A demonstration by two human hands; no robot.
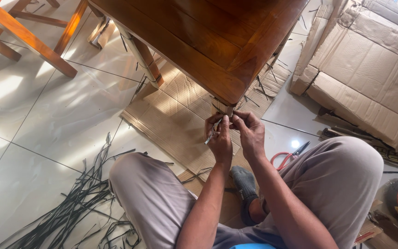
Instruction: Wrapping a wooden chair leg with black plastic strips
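Closest to the camera are the person's knees (162,193) in grey trousers, bent up as they sit on the floor, with both forearms reaching out between them. Left hand (219,138) is clenched around a thin strip (213,131), a flat greyish band that pokes down out of the fist, so that grip is grasping the strip. Right hand (249,133) sits right beside it, touching it, fingertips pinched together at the top near the same strip; looks closed, but I can't tell for sure what it's pinching. Both hands are up against the wrapped corner leg (224,109) of a brown wooden desk (208,37), just under the corner of the top.

The desk stands on a flattened cardboard sheet (176,110) laid on white floor tiles. A pile of loose black straps (84,198) lies on the tiles to the left of the knees. Red-handled cutters (289,157) lie on the floor just right of the right forearm. A grey sock (244,182) shows between the legs. Big folded cardboard boxes (369,69) are at the upper right, and orange-brown chair legs (33,37) at the upper left
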